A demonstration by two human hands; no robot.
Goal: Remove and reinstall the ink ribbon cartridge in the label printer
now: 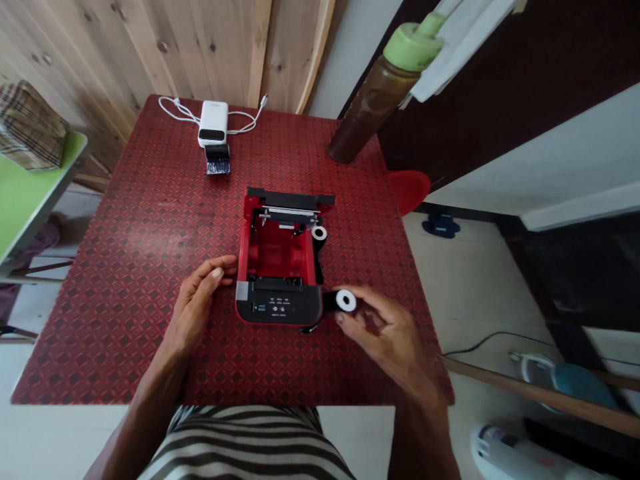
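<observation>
A red and black printer (279, 304) stands on the table with its top open, showing a red hollow inside. Thumb and index finger of my right hand (387, 330) grip a black ribbon roll (345, 301) with a white core, just right of the printer's front panel. Another black roll with a white core (319, 234) lies against the printer's right side, farther back; black ribbon shows below it. My left hand (200, 300) rests at the printer's left side, fingers loosely stretched out and holding nothing. Whether its fingertips touch the casing I cannot tell.
At the back of the red patterned table (150, 320) lie a white power bank (214, 121) with a white cable (243, 127) and a small dark crumpled piece (218, 160). A tall brown bottle (373, 100) with a green lid stands at the back right. A red stool (411, 190) is beyond.
</observation>
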